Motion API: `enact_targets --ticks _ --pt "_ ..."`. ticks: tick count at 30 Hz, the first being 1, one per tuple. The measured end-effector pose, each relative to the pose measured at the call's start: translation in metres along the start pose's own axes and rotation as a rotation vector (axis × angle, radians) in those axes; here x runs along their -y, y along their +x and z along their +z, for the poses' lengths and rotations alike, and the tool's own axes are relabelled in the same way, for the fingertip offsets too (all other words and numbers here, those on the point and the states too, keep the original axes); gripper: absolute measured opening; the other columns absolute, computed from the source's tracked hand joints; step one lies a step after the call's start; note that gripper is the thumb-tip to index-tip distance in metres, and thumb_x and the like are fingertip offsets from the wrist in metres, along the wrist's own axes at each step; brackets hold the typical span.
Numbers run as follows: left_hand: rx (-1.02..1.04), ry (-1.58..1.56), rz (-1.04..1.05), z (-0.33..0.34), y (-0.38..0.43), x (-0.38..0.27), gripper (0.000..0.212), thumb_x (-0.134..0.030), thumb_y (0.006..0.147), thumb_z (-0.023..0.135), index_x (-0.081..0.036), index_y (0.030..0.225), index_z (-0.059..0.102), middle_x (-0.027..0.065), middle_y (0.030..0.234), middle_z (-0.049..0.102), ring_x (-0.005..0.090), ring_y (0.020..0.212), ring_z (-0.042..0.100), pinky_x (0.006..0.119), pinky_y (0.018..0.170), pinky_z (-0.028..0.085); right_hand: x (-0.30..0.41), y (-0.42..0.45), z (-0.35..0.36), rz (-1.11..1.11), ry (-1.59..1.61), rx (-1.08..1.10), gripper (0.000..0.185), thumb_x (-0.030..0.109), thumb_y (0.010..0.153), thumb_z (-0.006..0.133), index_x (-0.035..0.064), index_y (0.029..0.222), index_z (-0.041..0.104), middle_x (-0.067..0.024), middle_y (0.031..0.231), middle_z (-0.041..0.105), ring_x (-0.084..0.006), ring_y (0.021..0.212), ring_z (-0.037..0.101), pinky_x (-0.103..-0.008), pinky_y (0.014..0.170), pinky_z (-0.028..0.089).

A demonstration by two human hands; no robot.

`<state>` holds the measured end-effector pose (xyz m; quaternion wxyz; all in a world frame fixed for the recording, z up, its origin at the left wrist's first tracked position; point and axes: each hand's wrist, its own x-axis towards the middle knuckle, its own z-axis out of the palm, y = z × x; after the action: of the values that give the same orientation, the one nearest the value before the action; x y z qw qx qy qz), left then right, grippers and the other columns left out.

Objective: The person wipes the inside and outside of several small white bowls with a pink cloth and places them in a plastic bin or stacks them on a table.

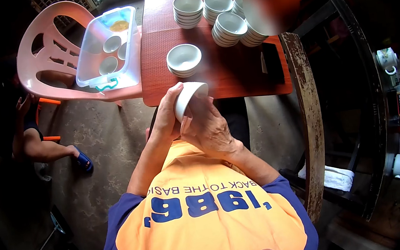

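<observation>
Near the table's front edge, a white bowl point(183, 102) is tilted on its side between my hands. My left hand point(166, 112) grips it from the left, thumb at the rim. My right hand point(209, 129) lies against its open side with a pinkish cloth point(186, 123); the fingertips are partly hidden in a blur. Just beyond them, a short stack of white bowls point(184, 59) stands on the reddish table point(166, 88). Farther back are several taller stacks of bowls point(189, 11). At the left, a clear plastic tub point(87, 76) holds several white bowls point(108, 66).
The tub rests on a pink plastic chair point(27, 67) left of the table. A dark flat object point(273, 64) lies at the table's right side. A worn wooden frame point(308, 120) stands at the right. Another person point(51, 147) sits at the far left.
</observation>
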<state>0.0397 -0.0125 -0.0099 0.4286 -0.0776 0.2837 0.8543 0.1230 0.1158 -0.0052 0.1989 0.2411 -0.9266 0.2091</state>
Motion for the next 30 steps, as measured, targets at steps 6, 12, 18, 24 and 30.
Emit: enact_targets --ticks 6,12,18,24,30 --pt "-0.027 0.507 0.647 0.013 -0.004 0.018 0.045 -0.034 0.09 0.056 -0.001 0.12 0.05 0.0066 0.099 0.061 0.0099 0.087 0.057 0.023 0.077 0.046 0.01 -0.003 -0.007 0.739 1.656 -0.34 0.027 0.022 0.099 0.044 -0.0017 0.107 0.053 -0.0045 0.086 0.057 -0.0116 0.077 0.056 -0.027 0.071 0.046" --pt "-0.022 0.524 0.557 0.029 -0.01 0.004 0.045 -0.035 0.091 0.049 0.002 0.117 0.051 0.0087 0.098 0.061 0.0122 0.087 0.058 0.024 0.077 0.047 0.011 -0.002 -0.002 0.2 0.642 -0.26 0.012 0.005 0.088 0.059 0.0014 0.1 0.059 -0.0144 0.091 0.063 -0.0291 0.084 0.064 -0.0326 0.077 0.05" --pt "-0.067 0.558 0.591 0.028 -0.004 0.009 0.048 -0.038 0.092 0.052 0.001 0.121 0.049 0.0091 0.094 0.061 0.0106 0.076 0.058 0.02 0.067 0.048 0.009 -0.01 0.005 0.234 0.542 -0.282 0.011 0.001 0.089 0.056 -0.001 0.099 0.059 -0.0151 0.094 0.063 -0.0271 0.087 0.064 -0.0321 0.082 0.05" --pt "-0.081 0.952 1.004 0.016 0.004 0.025 0.056 -0.045 0.089 0.051 -0.001 0.124 0.045 0.0083 0.108 0.055 0.0169 0.097 0.053 0.029 0.088 0.041 0.003 0.006 -0.015 0.77 1.555 -0.52 0.027 0.022 0.096 0.051 -0.002 0.109 0.056 -0.0054 0.095 0.063 -0.0133 0.083 0.062 -0.0273 0.073 0.05" --pt "0.036 0.394 0.374 0.022 0.002 0.001 0.038 -0.03 0.096 0.044 0.001 0.118 0.049 0.0108 0.093 0.061 0.0121 0.075 0.06 0.024 0.069 0.051 -0.002 -0.006 0.015 -0.024 0.401 -0.415 0.024 -0.004 0.08 0.063 0.0011 0.103 0.059 -0.0176 0.084 0.061 -0.0346 0.077 0.062 -0.0352 0.066 0.05"
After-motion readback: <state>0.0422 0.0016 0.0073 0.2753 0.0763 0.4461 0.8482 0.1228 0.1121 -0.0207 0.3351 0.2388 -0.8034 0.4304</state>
